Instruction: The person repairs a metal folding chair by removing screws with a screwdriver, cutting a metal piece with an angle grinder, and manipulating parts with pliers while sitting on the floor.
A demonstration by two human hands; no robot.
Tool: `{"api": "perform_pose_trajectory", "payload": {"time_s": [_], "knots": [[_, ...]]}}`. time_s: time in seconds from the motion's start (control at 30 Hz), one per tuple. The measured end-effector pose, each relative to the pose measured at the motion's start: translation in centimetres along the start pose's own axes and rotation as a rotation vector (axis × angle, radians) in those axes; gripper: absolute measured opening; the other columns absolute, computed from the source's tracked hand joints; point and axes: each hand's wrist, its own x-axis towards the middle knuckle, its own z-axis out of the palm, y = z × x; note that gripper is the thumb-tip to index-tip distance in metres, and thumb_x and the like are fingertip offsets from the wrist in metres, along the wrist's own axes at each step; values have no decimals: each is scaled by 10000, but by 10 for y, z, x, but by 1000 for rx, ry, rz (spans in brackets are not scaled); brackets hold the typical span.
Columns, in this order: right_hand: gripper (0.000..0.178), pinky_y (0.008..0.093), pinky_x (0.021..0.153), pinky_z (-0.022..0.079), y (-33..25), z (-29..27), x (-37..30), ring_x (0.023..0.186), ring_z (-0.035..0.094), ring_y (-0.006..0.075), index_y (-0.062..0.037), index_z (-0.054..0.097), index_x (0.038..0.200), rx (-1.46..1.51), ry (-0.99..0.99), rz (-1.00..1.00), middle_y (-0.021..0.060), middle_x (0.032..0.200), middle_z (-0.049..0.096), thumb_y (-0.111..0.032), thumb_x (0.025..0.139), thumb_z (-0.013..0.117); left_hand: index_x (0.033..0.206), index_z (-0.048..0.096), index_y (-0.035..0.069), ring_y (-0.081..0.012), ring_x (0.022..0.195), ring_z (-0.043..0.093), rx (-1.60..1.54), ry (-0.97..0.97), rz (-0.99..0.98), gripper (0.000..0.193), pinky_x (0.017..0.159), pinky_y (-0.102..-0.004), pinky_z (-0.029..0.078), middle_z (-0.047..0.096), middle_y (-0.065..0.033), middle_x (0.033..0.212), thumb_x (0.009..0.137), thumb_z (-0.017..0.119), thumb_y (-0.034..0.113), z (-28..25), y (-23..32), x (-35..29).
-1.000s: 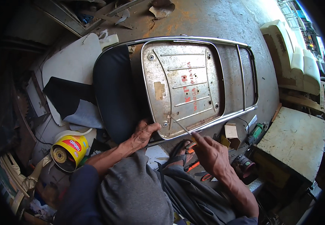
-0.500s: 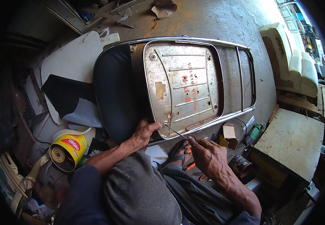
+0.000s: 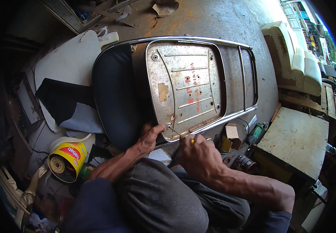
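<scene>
A chair lies tipped over in front of me, its worn metal seat underside (image 3: 187, 93) facing up and its black padded backrest (image 3: 115, 93) to the left. My left hand (image 3: 151, 135) is closed on the near left corner of the seat, thumb on the rim. In my right hand (image 3: 201, 153) is a screwdriver (image 3: 175, 131); a bit of yellow shows at its handle, the rest hidden by my fingers. Its thin shaft slants up-left to a fastener hole (image 3: 169, 126) in the seat's near corner, close to my left thumb.
The chair's chrome tube frame (image 3: 242, 77) reaches right. A yellow tin (image 3: 76, 151) stands at left by black fabric (image 3: 65, 97) and a white board (image 3: 69, 58). On the right are a small worn table (image 3: 298, 138), a green power tool (image 3: 256, 133), an open small box (image 3: 232, 134) and cream seating (image 3: 292, 58).
My right hand has moved left and nearer the seat corner, its wrist turned and the screwdriver's yellow handle end now showing. My left hand keeps its hold. The whole view has shifted slightly.
</scene>
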Motion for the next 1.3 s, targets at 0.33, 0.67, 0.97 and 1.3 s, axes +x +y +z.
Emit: {"api": "perform_pose_trajectory", "payload": {"time_s": [0.33,0.67,0.97,1.3], "knots": [[364,478,670,585,32,-12,-23,809,675,445,72,501,1210,651,-190,230,266,1090,584,-219,995,545,1077,703,-32,-152,915,633,36,55,-23,346,896,-318,491,705,-55,988,763,626,91,8,16,-3],[511,349,664,554,45,-10,-7,688,686,224,56,560,1338,1433,-148,772,240,978,726,-236,919,586,989,708,-3,-127,878,595,68,-34,38,273,850,-283,458,683,-39,939,785,625,159,20,31,-11],[395,457,648,556,39,16,-31,823,652,348,25,484,1288,487,135,64,224,980,595,-178,961,572,976,706,-68,-189,920,658,192,77,-375,240,839,-329,519,704,-106,948,817,701,112,25,26,-29],[415,428,602,555,10,9,-30,796,665,333,120,499,1252,293,96,21,208,940,616,-155,944,548,1372,564,49,-221,1097,623,616,-413,134,435,960,-320,459,636,-129,1273,990,509,247,-20,-22,-15]]}}
